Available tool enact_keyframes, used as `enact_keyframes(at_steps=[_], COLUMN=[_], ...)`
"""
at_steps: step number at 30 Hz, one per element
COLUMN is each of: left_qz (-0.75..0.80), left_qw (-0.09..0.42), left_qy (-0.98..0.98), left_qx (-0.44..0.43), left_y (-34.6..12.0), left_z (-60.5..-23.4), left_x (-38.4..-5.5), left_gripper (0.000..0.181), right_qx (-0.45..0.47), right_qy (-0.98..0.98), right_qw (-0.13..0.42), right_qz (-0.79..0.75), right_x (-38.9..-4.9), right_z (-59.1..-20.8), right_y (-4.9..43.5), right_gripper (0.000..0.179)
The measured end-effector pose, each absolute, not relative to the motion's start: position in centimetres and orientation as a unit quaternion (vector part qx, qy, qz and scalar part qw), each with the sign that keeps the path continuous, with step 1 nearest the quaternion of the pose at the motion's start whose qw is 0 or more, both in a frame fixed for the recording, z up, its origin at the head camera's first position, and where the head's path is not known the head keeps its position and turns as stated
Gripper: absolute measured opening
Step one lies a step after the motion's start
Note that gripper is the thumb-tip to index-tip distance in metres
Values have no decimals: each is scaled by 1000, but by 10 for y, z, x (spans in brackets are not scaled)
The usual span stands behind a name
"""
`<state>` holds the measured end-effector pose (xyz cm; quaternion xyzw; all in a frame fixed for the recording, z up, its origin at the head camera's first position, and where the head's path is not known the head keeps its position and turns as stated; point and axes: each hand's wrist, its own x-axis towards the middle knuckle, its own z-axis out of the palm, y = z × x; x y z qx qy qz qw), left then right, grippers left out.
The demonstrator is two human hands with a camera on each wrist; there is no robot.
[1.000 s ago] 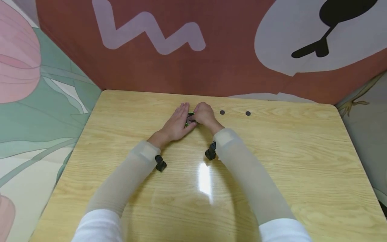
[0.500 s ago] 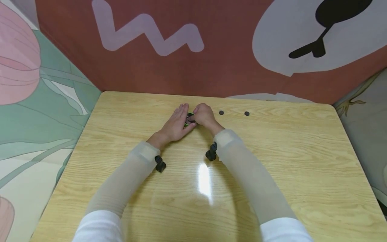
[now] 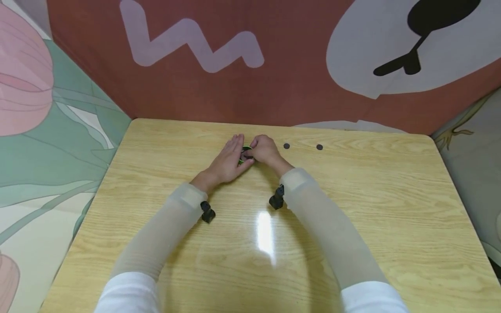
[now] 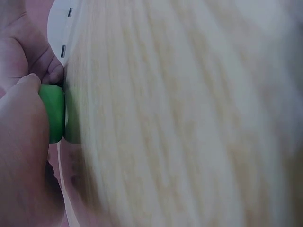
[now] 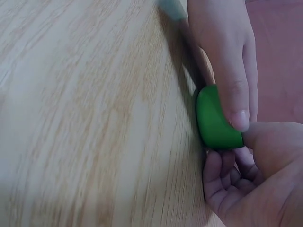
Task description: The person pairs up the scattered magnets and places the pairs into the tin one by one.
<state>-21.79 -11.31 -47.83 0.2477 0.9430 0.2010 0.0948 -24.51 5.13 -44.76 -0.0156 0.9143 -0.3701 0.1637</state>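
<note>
Dish (image 5: 213, 124), one, round, green-walled, dark inside: rests on the table (image 3: 391, 208), towards its far edge, between the two hands and partly covered by them; left hand (image 3: 227, 161), bare: at the left side of the dish, long fingers straight and together, pointing past it, thumb set apart and laid along the near side, its tip touching the green wall, so that the dish sits in the fork of the hand; right hand (image 3: 265, 149), bare: at the right side of the dish, one digit dipped over the rim and inside, remaining fingers curled low just beside the wall; whether that digit presses or pinches anything within, cannot tell, the inside being hidden; hands close together about the dish, one to each side; discs, two, dark, small, flat on the table: nearer disc (image 3: 287, 146) to the right of the dish, just past the right hand, farther disc (image 3: 319, 147) in line with it, further right of the dish and well apart from its fellow; covers, two, beige, over the forearms, nearer the wearer than the dish, white sleeves behind them; blocks (image 3: 208, 212), black, one at each wrist, nearer the wearer than the dish; back wall (image 3: 289, 87), brick red, pale zigzag, beyond the dish
</note>
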Motion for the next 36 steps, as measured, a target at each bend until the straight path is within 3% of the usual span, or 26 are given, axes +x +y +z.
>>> enact_keyframes(at_steps=[15, 28, 36], left_qz=[201, 200, 190], left_qw=[106, 100, 101], left_qy=[942, 944, 945], left_qx=[246, 244, 246], left_y=[-114, -114, -113], left_z=[-481, -479, -475], left_x=[-218, -218, -217], left_gripper=[88, 87, 88], right_qx=[-59, -105, -154], right_qy=[902, 904, 914], right_qw=[187, 130, 87], right_qz=[-385, -393, -365], right_x=[-243, -238, -236], right_z=[-447, -449, -445], right_y=[61, 69, 79], right_gripper=[25, 28, 39])
